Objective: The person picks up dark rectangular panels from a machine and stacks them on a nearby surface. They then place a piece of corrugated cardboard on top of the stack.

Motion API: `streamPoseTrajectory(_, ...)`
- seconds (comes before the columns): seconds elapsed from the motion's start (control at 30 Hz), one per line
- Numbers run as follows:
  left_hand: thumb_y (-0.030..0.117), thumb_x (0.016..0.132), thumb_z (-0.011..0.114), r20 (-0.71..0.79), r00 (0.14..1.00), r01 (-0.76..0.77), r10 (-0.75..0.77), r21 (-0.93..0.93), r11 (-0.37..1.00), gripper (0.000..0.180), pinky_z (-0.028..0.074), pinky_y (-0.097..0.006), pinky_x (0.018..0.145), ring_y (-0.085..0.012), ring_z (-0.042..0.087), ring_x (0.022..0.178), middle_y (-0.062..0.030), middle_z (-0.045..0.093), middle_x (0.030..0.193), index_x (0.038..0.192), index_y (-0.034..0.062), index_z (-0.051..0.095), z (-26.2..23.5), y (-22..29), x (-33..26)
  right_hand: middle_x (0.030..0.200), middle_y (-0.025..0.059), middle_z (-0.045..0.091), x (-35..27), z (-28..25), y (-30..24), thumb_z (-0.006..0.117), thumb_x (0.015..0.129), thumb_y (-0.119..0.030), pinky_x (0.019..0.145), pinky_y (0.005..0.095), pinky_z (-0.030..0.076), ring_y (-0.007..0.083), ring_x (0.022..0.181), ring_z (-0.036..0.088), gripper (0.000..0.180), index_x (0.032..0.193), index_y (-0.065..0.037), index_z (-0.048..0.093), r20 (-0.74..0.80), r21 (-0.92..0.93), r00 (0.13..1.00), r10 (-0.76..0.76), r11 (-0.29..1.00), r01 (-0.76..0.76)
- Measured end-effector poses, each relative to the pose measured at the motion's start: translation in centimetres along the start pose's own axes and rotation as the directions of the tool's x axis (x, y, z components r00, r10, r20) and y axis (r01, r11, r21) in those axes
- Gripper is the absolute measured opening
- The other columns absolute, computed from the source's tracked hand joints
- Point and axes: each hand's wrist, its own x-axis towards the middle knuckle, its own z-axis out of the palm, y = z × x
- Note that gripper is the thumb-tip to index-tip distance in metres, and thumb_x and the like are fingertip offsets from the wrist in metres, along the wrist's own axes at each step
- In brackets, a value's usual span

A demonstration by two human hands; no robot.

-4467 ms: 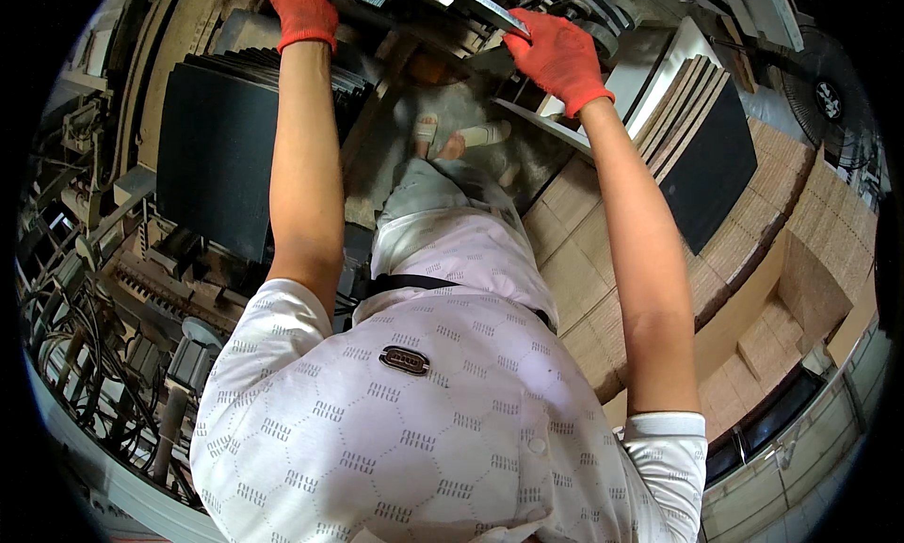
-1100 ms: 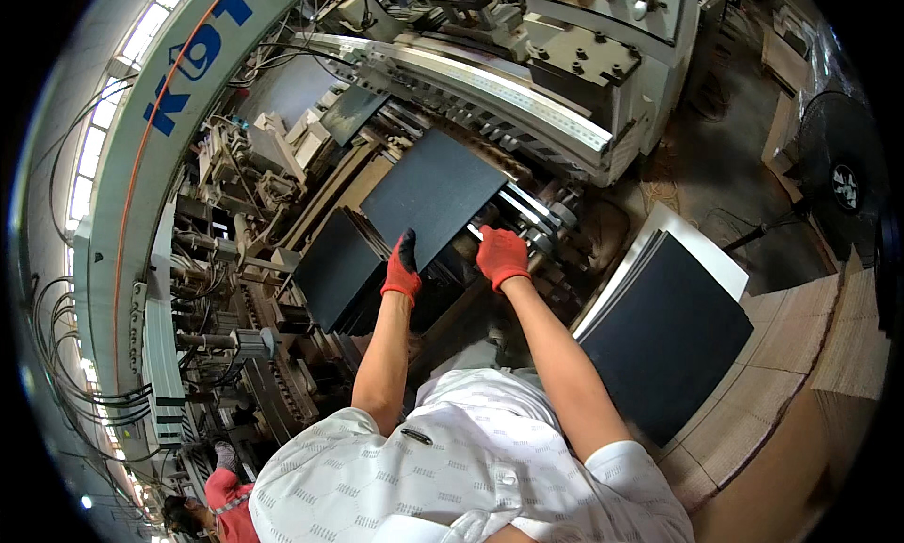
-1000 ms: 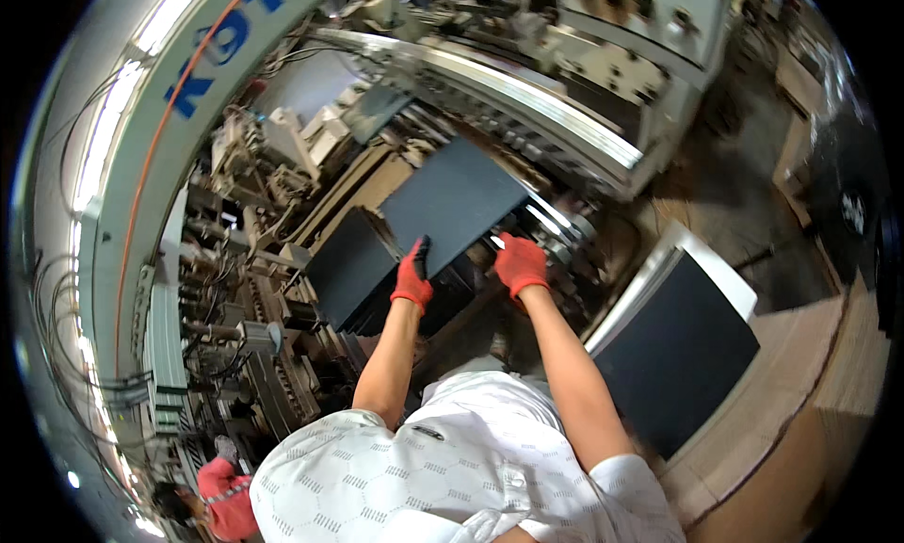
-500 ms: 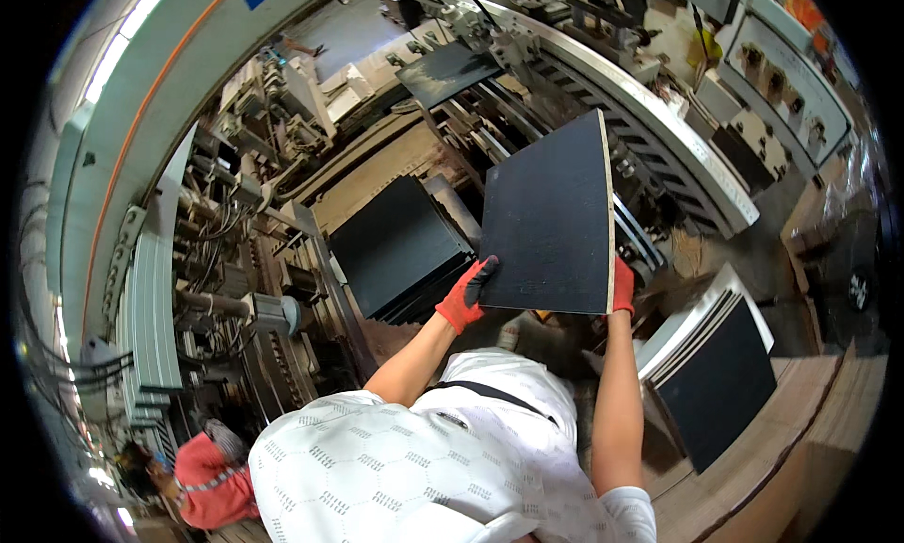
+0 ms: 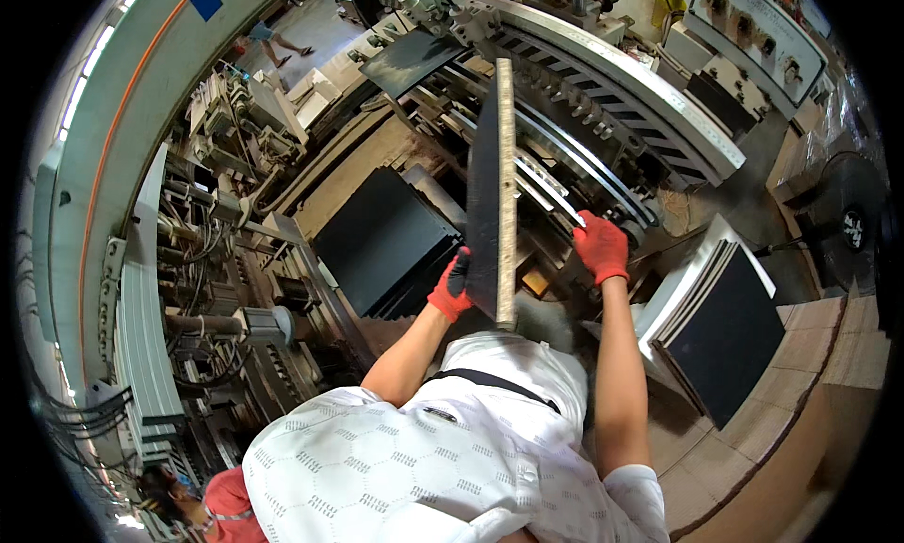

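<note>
A dark panel [image 5: 484, 194] with a raw, light brown long edge stands nearly on edge in front of me. My left hand [image 5: 452, 286], in a red glove with dark palm side, grips its lower left part, thumb on the dark face. My right hand [image 5: 603, 248], also red-gloved, is apart from the panel, to its right, beside the end of a metal rail [image 5: 551, 193]. Its fingers are loosely bent and seem to hold nothing; whether they touch the rail I cannot tell. Left of the panel lies a stack of dark panels [image 5: 386, 237].
More dark panels [image 5: 725, 340] lean with a white sheet on cardboard [image 5: 786, 355] at the right. Another dark panel [image 5: 411, 61] lies on the machine's far side. A striped machine beam [image 5: 621, 91] arches across the back. A person in red [image 5: 231, 505] is at lower left.
The panel has turned from showing its broad face to showing its edge. My right hand has let go of it and moved apart; my left hand keeps its grip.
</note>
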Motion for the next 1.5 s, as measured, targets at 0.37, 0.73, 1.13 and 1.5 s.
streamPoseTrajectory(0.37,0.041,0.096,0.07,-0.055,0.977,-0.191,0.207,0.208,0.959,0.04,0.06,-0.049,0.079,-0.0288,0.069,0.094,-0.0095,0.073,0.109,0.123,0.0125,0.066,1.8,-6.2,-2.6,0.129,0.019,0.064,-10.1,-12.3,-4.7,0.089,0.074,-0.036,0.101,0.0455,0.047,0.038,0.121,0.057,0.08,0.14,-0.006,0.056,-0.063,0.588,0.876,-0.478,0.691,0.42)
streamPoseTrajectory(0.73,0.021,0.102,0.066,0.042,0.947,-0.312,0.319,0.365,0.877,0.052,0.046,-0.037,0.111,-0.0194,0.055,0.132,-0.001,0.057,0.145,0.15,0.0085,0.049,2.6,-10.2,0.4,0.107,0.0092,0.077,-18.8,-18.9,-0.5,0.08,0.09,-0.023,0.09,0.0353,0.058,0.0225,0.097,0.074,0.031,0.112,-0.002,0.075,-0.036,0.803,0.987,-0.156,0.584,0.122)
streamPoseTrajectory(1.13,0.023,0.104,0.065,0.189,0.872,-0.454,0.451,0.654,0.605,0.064,0.047,-0.026,0.096,-0.01,0.056,0.108,-0.0006,0.06,0.122,0.159,0.0132,0.035,21.2,-15.2,-0.5,0.103,0.0077,0.075,-26.6,-17.8,7.2,0.082,0.086,-0.009,0.088,0.0363,0.054,0.0227,0.091,0.071,0.024,0.107,-0.002,0.075,-0.145,0.798,0.983,0.109,0.6,0.052)
streamPoseTrajectory(1.5,0.016,0.096,0.072,0.076,0.954,-0.236,0.289,0.786,0.572,0.044,0.048,-0.029,0.099,-0.0145,0.059,0.114,-0.004,0.062,0.124,0.137,0.008,0.056,18.3,-19.6,-0.3,0.11,0.0144,0.066,-27.9,-19.8,13.0,0.059,0.097,-0.011,0.094,0.0405,0.049,0.0295,0.1,0.064,0.028,0.122,-0.003,0.066,-0.232,0.931,0.725,0.649,0.364,-0.029)
